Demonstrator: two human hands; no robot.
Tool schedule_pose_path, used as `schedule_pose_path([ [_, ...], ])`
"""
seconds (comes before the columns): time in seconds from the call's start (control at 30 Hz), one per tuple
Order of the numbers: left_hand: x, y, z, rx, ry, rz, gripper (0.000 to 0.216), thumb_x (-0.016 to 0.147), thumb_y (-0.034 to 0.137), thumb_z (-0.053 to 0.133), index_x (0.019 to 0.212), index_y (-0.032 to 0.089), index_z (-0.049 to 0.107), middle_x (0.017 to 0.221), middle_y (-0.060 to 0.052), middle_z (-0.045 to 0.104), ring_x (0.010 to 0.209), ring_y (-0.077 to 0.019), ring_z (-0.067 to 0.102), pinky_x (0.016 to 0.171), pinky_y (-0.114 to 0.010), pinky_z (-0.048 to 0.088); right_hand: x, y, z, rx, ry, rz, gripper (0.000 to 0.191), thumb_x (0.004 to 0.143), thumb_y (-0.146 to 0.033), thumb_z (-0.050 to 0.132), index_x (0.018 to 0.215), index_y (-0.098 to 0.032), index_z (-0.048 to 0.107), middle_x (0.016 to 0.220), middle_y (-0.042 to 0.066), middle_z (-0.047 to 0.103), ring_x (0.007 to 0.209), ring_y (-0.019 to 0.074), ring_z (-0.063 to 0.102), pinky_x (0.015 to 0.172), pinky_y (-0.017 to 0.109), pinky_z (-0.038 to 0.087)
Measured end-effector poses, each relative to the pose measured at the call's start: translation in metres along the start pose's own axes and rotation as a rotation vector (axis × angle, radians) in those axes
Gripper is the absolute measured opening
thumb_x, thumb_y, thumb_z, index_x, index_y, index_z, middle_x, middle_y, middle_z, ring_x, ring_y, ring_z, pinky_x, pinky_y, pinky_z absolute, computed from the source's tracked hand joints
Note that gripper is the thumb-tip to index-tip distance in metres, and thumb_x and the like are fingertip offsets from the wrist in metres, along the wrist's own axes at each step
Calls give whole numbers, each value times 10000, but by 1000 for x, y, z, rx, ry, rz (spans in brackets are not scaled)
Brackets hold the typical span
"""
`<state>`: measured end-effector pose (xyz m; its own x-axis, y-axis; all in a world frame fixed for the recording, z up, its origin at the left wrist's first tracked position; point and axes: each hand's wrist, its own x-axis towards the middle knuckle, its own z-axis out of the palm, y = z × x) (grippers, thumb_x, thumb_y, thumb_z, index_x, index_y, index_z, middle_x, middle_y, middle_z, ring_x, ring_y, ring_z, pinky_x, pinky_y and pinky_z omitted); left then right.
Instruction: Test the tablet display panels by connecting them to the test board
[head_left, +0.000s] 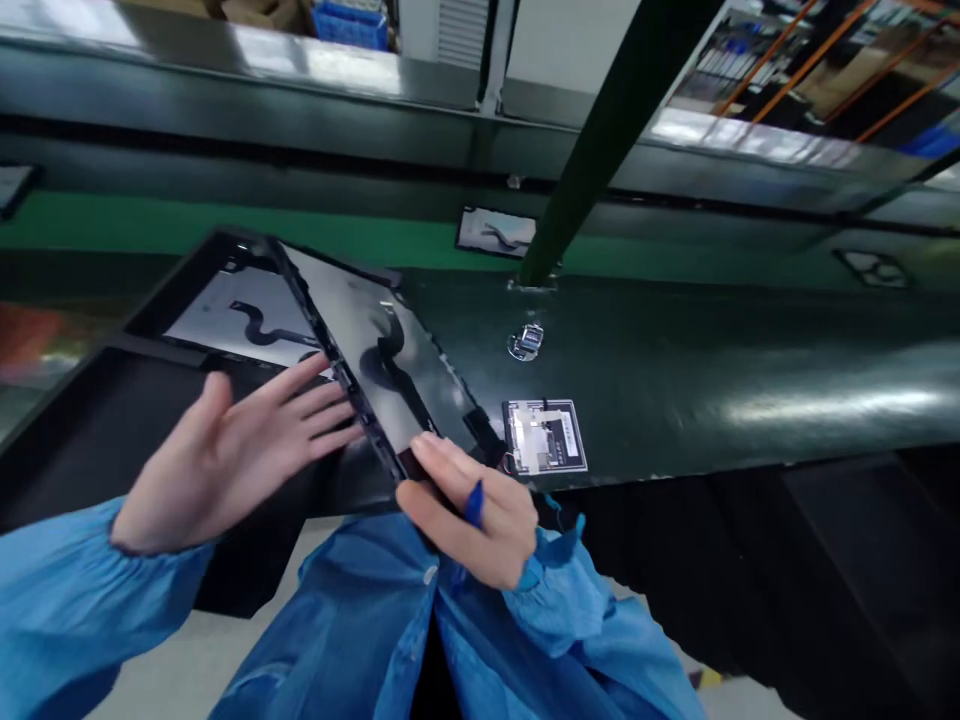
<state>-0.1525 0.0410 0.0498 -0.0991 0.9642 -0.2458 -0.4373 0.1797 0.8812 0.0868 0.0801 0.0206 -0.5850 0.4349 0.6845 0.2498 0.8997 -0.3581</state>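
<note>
Black-framed and grey-faced, the panel (416, 355) was tilted above the near edge of the green bench (690, 360). On my feed the right hand (472, 510) pinched its lower edge between thumb and fingers, a blue pointed item (475, 503) among them; the left hand (240, 450) was spread beside it, contact unclear. I judged it light, stiff, fragile-faced: best gripped by the frame, off the dark ribbon (384, 362). Rightward lay a small board (545, 437).

The dark green surface (675, 370) carries a flat, black-bordered board (545, 437) near its front edge, a small shiny metallic piece (526, 342) beyond it, and a black tray (150, 430) at left.
</note>
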Motion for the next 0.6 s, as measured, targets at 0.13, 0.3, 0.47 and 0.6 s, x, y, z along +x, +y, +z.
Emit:
schedule_pose_path([
  [0.13,31,-15,45,-77,-1,-155,368,900,361,648,1223,187,670,1214,-75,687,1005,-225,661,736,-254,592,-18,7,21,-218,103,-163,320,896,-137,681,1194,-251,680,1178,36,745,1203,165,664,1029,253,581],
  [0.3,64,-39,44,-3,109,-282,329,739,42,659,1047,158,666,764,24,689,595,-112,583,511,-162,510,-51,34,-5,-36,-75,63,401,997,-441,520,1303,-203,620,1279,90,695,1237,192,644,1068,330,555],
  [0.47,84,-48,31,136,180,-299,423,719,-1,571,1114,128,649,820,-3,713,601,-125,597,521,-185,522,-94,80,-31,-248,-111,614,575,950,-356,595,1488,-219,443,1447,116,565,1413,305,474,1162,517,440],
  [0.6,92,-56,29,152,176,-317,609,675,-11,539,1263,127,614,1059,-45,730,842,-188,681,604,-212,556,-108,106,-26,-259,-219,724,636,946,-387,600,1511,-195,382,1527,139,470,1464,315,393,1202,556,356],
])
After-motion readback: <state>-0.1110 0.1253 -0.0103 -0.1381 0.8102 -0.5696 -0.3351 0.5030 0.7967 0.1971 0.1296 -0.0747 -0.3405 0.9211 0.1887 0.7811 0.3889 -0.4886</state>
